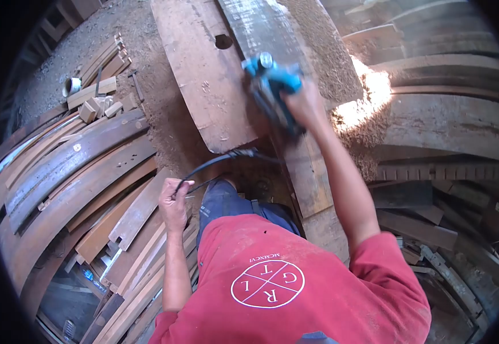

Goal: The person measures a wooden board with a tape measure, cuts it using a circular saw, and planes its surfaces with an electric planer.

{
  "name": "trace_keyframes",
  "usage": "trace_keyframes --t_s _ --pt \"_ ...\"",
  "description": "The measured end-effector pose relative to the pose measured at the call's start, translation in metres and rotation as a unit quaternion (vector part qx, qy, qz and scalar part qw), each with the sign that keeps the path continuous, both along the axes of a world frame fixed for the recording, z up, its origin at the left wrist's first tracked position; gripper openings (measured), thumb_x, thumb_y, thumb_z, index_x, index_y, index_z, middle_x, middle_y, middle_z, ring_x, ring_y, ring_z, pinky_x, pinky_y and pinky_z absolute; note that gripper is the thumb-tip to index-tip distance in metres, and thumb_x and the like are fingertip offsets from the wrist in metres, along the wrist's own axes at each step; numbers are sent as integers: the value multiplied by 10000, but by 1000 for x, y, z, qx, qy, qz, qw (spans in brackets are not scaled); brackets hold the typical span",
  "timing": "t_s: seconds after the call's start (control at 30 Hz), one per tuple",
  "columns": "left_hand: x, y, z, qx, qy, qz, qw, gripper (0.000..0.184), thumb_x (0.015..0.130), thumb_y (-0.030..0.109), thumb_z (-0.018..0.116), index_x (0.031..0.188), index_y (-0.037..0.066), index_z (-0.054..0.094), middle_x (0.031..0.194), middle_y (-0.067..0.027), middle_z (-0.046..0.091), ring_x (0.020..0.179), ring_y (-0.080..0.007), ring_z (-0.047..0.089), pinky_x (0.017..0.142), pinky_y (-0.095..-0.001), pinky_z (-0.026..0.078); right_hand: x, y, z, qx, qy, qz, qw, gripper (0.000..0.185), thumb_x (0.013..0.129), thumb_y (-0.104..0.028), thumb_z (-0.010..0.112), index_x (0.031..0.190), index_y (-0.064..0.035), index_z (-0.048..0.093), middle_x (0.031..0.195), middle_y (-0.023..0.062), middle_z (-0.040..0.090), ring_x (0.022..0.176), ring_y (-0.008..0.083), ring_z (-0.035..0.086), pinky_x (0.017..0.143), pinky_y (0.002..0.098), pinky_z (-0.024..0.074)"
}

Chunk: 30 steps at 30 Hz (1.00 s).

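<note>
A teal electric hand planer [273, 86], smeared by motion, is on a long wooden plank [263, 26] that has a worn grey surface. My right hand [305, 104] is wrapped around the planer's handle. Down at the left, my left hand [175, 199] is closed on a black power cord [203, 167], which loops across in front of my legs. The plank lies along a wide wooden bench top [195, 80] with a dark round hole [223, 41]. The near part of the plank [309, 178] shows bare, lighter wood.
Long boards [77, 149] lie stacked at the left, with small wood offcuts [97, 108] and a white roll [71, 86] above them. More planks [450, 123] lie at the right. Sawdust and shavings [370, 109] cover the bench's right side and the ground.
</note>
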<state>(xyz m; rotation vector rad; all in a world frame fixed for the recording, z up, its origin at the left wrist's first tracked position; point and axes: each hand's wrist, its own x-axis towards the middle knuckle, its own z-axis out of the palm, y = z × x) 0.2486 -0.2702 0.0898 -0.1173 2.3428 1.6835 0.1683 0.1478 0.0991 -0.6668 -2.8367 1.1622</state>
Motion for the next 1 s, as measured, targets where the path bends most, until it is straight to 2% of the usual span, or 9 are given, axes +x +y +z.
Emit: trace_keyframes --t_s 0.07,0.13,0.2,0.27,0.4,0.57,0.63,0.7,1.0 --pt "19 10 5 33 -17 -63 997 81 958 62 760 986 70 836 916 13 640 829 -92 593 736 -245 454 109 -21 10 33 -34 -2 999 532 921 -201 747 1432 -77 664 1149 300 735 1044 480 723 898 521 593" --pt "41 22 12 40 -17 -121 992 103 917 54 774 987 83 843 929 -4 668 877 -126 639 787 -266 496 227 -41 15 17 -38 -22 999 534 944 -217 760 1460 -122 661 1098 259 758 1029 444 746 863 506 593" --pt "60 32 17 43 -16 -174 984 138 877 45 787 988 97 850 943 -20 696 925 -159 685 838 -287 537 326 -57 34 -31 -57 -59 996 599 909 -193 809 1484 -125 657 1202 244 765 1091 384 770 910 437 611" --pt "76 39 18 -29 47 -333 941 235 792 38 781 1000 112 860 936 -56 719 922 -208 694 843 -342 562 409 -70 47 -52 -108 -108 987 601 888 -132 815 1472 -122 671 1158 247 774 1084 365 774 889 413 611" --pt "92 50 15 -46 49 -405 912 241 790 138 797 1015 172 875 953 -63 733 962 -243 697 876 -390 573 446 -83 44 -46 -131 -161 977 593 883 -95 816 1460 -109 680 1090 262 777 1035 355 789 834 417 609" --pt "75 41 15 -45 40 -345 937 222 798 100 807 1006 147 873 923 -56 742 941 -232 704 867 -376 567 334 -79 33 -47 -58 -152 986 553 898 -141 807 1440 -140 699 1026 282 761 1002 404 774 800 459 603" --pt "63 34 14 -39 30 -316 948 215 801 82 810 1000 135 872 912 -54 746 932 -229 706 864 -369 565 270 -72 27 -4 -69 -129 989 576 873 -84 826 1434 -116 701 1098 265 778 1039 358 791 879 429 597" --pt "48 27 12 -30 30 -276 960 200 806 59 818 989 118 871 889 -53 750 904 -221 709 853 -357 563 194 -65 19 0 -25 -113 993 525 898 -182 794 1417 -161 714 996 293 741 960 456 749 802 500 596" --pt "-39 29 6 20 -45 -157 986 192 802 13 851 982 79 859 923 -76 737 889 -205 714 821 -325 559 -159 -38 0 83 -13 -86 993 404 866 -216 790 1264 -148 779 1029 277 765 998 485 736 873 558 592"
